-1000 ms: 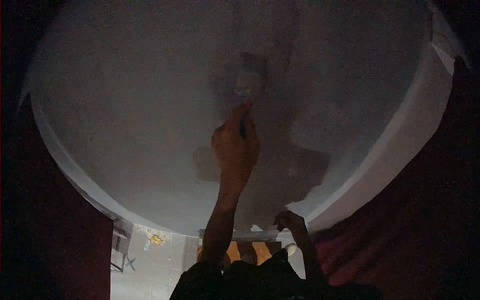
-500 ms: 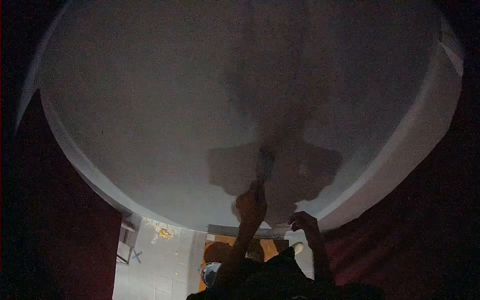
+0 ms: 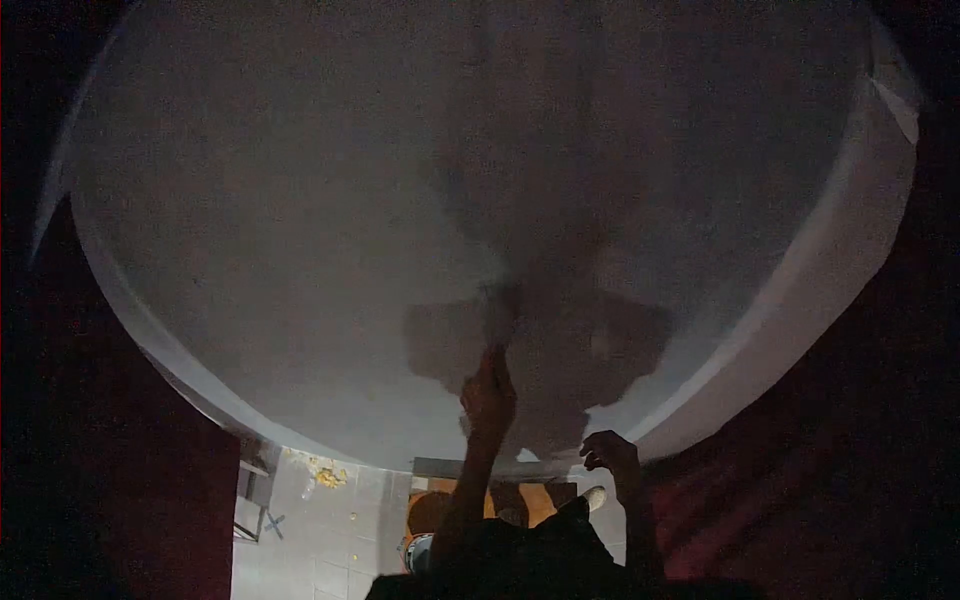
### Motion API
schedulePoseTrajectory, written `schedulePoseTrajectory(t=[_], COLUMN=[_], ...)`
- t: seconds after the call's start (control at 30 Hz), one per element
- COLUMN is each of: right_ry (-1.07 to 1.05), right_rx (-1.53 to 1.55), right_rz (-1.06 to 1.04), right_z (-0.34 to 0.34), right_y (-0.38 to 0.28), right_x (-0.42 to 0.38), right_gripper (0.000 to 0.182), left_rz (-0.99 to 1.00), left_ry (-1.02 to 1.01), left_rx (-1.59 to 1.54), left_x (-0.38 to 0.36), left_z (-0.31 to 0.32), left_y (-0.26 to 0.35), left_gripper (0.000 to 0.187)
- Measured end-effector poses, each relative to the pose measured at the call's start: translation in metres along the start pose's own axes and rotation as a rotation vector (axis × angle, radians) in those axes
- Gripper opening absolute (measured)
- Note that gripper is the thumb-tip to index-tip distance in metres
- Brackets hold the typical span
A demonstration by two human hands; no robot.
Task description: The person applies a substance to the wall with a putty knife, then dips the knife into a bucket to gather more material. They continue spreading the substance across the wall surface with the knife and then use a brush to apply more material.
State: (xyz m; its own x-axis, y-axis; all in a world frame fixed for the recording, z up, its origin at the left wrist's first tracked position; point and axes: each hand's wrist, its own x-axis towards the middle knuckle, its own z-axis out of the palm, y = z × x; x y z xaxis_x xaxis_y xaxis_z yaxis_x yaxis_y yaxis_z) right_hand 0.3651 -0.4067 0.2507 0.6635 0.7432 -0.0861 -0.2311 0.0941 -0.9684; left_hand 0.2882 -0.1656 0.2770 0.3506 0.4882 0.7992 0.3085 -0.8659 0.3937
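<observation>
A large pale, dimly lit round surface fills most of the view. My left hand reaches up over its lower middle with the fingers close together, pointing away from me. A dark, blurred shape at the fingertips is too dim to name, and shadows spread around it. To the right, near the surface's lower edge, my right hand hangs with bent fingers slightly apart and nothing visible between them.
Dark red fabric lies on both sides. Below are a pale tiled floor with yellow scraps, a metal frame, an orange-brown board, a round container and a light shoe.
My left hand has shifted slightly left and farther up over the pale surface. My right hand stays nearly where it was. The view has moved a little.
</observation>
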Motion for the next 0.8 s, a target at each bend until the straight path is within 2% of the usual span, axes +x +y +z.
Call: schedulePoseTrajectory(t=[0.03,0.1,0.17,0.27,0.33,0.4,0.47,0.53,0.63,0.7,0.77,0.8], right_ry=[-0.005,-0.018,-0.015,-0.031,-0.052,-0.079,-0.068,-0.050,-0.026,-0.035,-0.044,-0.048], right_rx=[-0.017,0.016,-0.032,-0.030,-0.020,-0.022,-0.020,-0.010,0.002,0.022,-0.042,-0.073], right_rz=[0.000,0.069,0.033,-0.021,-0.023,-0.003,0.023,0.040,0.058,0.065,0.079,0.090], right_z=[0.000,-0.016,-0.023,-0.010,-0.001,-0.001,0.008,0.011,0.001,-0.004,-0.014,-0.016], right_y=[-0.005,0.010,0.016,0.011,0.009,0.011,0.000,-0.007,0.000,0.008,0.019,0.023], right_x=[-0.001,0.004,0.015,0.020,0.021,0.027,0.022,0.023,0.017,0.012,0.013,0.012], right_gripper=[0.025,0.024,0.025,0.025,0.025,0.026,0.026,0.027,0.028,0.029,0.028,0.028], left_rz=[-0.043,-0.273,-0.508,-0.335,-0.132,0.000,0.042,0.048,-0.018,-0.133,-0.309,-0.234], left_ry=[-0.073,-0.280,-0.507,-0.325,-0.059,0.081,0.178,0.210,0.203,0.057,-0.135,-0.128], left_rx=[0.041,-0.052,-0.055,-0.103,-0.226,-0.303,-0.220,-0.183,-0.171,-0.290,-0.242,-0.137], left_x=[-0.028,-0.046,-0.032,0.033,0.094,0.149,0.190,0.193,0.150,0.090,0.028,-0.012], left_z=[0.002,-0.006,-0.029,-0.065,-0.093,-0.101,-0.104,-0.079,-0.042,-0.033,-0.024,-0.010], left_y=[-0.004,0.002,0.019,0.034,0.050,0.060,0.064,0.046,0.026,0.012,0.006,-0.009], left_gripper=[0.024,0.025,0.022,0.021,0.019,0.019,0.018,0.018,0.020,0.024,0.026,0.027])
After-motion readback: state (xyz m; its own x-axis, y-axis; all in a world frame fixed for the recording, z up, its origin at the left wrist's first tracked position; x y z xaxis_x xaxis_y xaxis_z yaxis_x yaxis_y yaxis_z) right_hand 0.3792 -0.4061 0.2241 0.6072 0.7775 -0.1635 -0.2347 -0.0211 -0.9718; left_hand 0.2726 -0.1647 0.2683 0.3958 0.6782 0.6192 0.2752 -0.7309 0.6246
